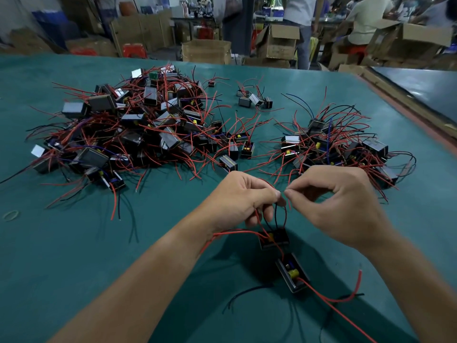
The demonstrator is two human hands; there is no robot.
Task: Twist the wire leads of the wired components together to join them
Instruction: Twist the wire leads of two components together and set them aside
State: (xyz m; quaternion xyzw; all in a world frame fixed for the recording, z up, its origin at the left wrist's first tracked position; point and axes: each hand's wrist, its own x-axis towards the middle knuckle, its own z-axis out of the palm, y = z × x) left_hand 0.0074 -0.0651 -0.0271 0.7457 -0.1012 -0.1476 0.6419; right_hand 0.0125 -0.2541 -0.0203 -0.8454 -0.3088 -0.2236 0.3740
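At the front of the green table (74, 243), the left hand (237, 201) and right hand (341, 206) each pinch red wire leads (286, 215) above two components: farther component (274, 240), nearer component (293, 273). Beyond lie two heaps, left pile (123, 129) and right pile (341, 147).

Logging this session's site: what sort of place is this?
Probably a small electronics assembly workshop: heaps of wired components on a green worktable, open cardboard boxes behind, another worker seated at a bench.

head cam | faces forward-down | close above hands (291, 201) | far background blurred, perhaps workers
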